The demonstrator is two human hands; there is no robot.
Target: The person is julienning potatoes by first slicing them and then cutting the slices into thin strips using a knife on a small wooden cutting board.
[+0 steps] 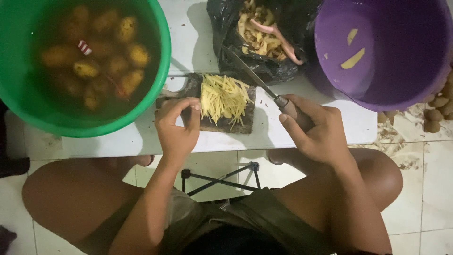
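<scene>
A pile of thin yellow potato strips (224, 98) lies on a small dark cutting board (240, 125) on the low white table (118, 144). My left hand (178, 126) rests at the board's left edge, fingertips touching the side of the strips. My right hand (314, 130) grips the wooden handle of a knife (257, 78), whose blade points up and left, lifted past the board's far right corner toward the black bag.
A green tub (158, 89) of water with several peeled potatoes stands at the left. A black bag (222, 28) of peelings sits behind the board. A purple bucket (330, 80) is at the right, with unpeeled potatoes (436, 113) on the tiled floor beside it.
</scene>
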